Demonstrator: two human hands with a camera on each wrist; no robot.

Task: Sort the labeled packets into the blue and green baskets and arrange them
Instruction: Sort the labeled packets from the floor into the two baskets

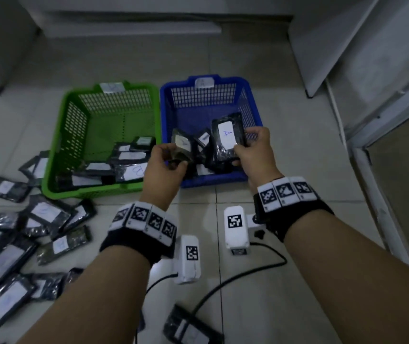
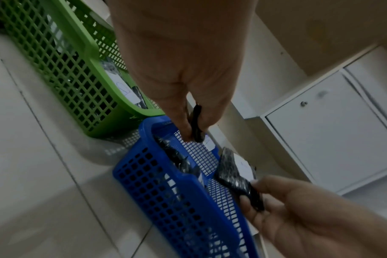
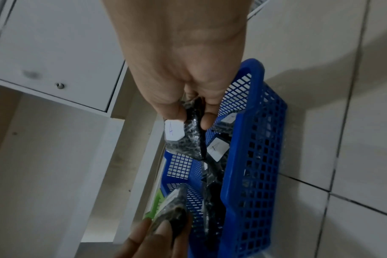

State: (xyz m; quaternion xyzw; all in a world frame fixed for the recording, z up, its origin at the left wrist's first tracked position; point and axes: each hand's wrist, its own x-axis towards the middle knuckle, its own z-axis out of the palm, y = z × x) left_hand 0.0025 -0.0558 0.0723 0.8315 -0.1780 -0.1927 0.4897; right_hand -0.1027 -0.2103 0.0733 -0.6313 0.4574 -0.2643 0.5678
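Note:
The blue basket (image 1: 245, 88) and the green basket (image 1: 59, 135) stand side by side on the floor. My right hand (image 1: 253, 150) grips a black packet (image 1: 228, 135) with a white label marked A, held upright over the blue basket's near right corner. My left hand (image 1: 166, 162) pinches another black packet (image 1: 182, 147) over the basket's near left corner. More packets lie in the blue basket between the hands. In the right wrist view the fingers (image 3: 207, 119) curl round the A packet (image 3: 183, 139). In the left wrist view my left hand (image 2: 192, 125) pinches its packet (image 2: 197, 125) edge-on.
The green basket holds several labeled packets (image 1: 126, 157) at its near side. Several loose packets (image 1: 24, 234) lie scattered on the tiled floor at left, one (image 1: 188, 328) near the bottom edge. Black cables (image 1: 255, 271) run between my forearms. White cabinets (image 1: 362, 40) stand at right.

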